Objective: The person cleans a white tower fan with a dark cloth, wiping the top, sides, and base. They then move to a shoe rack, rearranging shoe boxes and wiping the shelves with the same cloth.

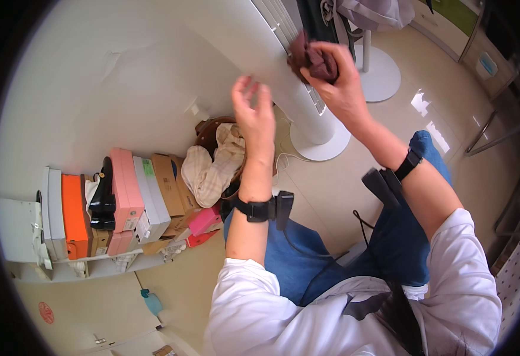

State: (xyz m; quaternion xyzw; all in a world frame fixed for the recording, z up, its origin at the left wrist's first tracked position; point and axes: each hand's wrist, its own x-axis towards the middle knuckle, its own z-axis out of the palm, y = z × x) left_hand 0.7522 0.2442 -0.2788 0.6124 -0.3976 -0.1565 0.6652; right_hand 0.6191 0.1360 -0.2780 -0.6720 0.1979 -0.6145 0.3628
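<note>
My right hand (337, 74) grips a bunched dark maroon cloth (319, 64). The cloth lies against the slatted side of a tall white column-shaped appliance (236, 38) on a round base. To the left of the cloth, my left hand (253, 113) is raised near the column, apart from it as far as I can tell. Its fingers are loosely curled and spread, slightly blurred, with nothing between them. Each of my forearms wears a black strap with a small box on it.
Shoe boxes (73, 207) and black shoes (101, 196) line a low shelf at the left. A brown basket (206, 130) with a checked cloth (203, 175) stands beside the column. A white cable (281, 160) runs over the floor. Another round white base (381, 77) stands farther right.
</note>
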